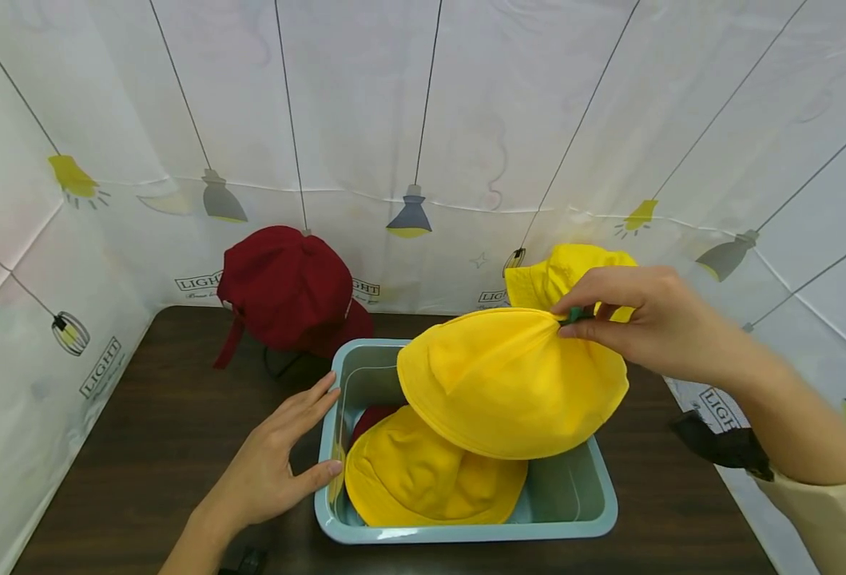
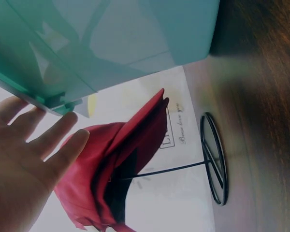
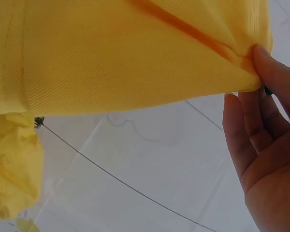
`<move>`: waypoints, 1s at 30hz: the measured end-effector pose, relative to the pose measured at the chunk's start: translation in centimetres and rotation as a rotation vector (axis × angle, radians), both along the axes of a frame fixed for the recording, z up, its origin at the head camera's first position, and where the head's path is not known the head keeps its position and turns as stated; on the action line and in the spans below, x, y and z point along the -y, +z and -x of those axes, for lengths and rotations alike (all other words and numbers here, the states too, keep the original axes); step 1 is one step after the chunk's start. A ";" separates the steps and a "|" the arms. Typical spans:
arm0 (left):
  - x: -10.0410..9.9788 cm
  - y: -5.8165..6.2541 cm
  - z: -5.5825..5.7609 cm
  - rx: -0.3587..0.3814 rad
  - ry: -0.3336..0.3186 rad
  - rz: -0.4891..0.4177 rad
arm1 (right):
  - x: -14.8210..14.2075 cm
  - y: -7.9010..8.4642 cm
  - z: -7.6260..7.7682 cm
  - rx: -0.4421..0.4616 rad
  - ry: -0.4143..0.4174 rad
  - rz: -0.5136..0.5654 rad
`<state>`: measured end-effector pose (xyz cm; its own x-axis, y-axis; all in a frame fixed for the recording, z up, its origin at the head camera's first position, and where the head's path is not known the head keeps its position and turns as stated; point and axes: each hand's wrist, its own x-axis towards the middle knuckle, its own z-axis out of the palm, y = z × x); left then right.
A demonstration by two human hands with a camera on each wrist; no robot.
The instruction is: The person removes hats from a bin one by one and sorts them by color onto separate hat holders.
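Left to right, on a brown table (image 1: pixel 142 447): left hand (image 1: pixel 268 463), fingers outstretched and parted, thumb wide, touching the left rim of a light blue box (image 1: pixel 466 533). Beyond, outside the box, red cap (image 1: pixel 286 287) on a black wire stand (image 2: pixel 169 170). Inside the box, dark red cloth (image 1: pixel 370 422), mostly hidden beneath the lower yellow hat (image 1: pixel 430 479). Above and partly in front of this, the raised yellow hat (image 1: pixel 512 383), brim to the left and downward; contact between the two impossible to tell. Behind, rear yellow hat (image 1: pixel 559 271), partly covered. Far right, right hand (image 1: pixel 641 315), thumb and fingers narrowed in a pinch on the raised hat's gathered crown, beside a small green piece (image 1: pixel 577 314).
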<state>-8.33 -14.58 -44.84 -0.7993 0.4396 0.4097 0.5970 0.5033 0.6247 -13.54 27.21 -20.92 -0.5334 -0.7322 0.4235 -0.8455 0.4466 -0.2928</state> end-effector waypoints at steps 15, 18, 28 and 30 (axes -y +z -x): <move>0.0 0.1 -0.1 0.007 0.005 -0.003 | -3.6 1.7 1.9 -0.061 -0.220 -0.001; 0.0 0.0 -0.1 0.004 0.004 -0.003 | -4.1 2.1 2.3 -0.065 -0.259 -0.021; 0.0 0.0 -0.1 0.020 0.009 -0.006 | -5.5 3.4 3.3 -0.067 -0.449 -0.035; 0.0 0.0 -0.1 0.022 0.009 -0.006 | -5.9 3.5 3.6 -0.074 -0.483 -0.032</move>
<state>-8.19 -14.58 -44.85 -0.8123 0.4295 0.3946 0.5783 0.5048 0.6409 -17.11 33.15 -17.39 -0.7844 -0.4220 0.4545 -0.5578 0.8004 -0.2194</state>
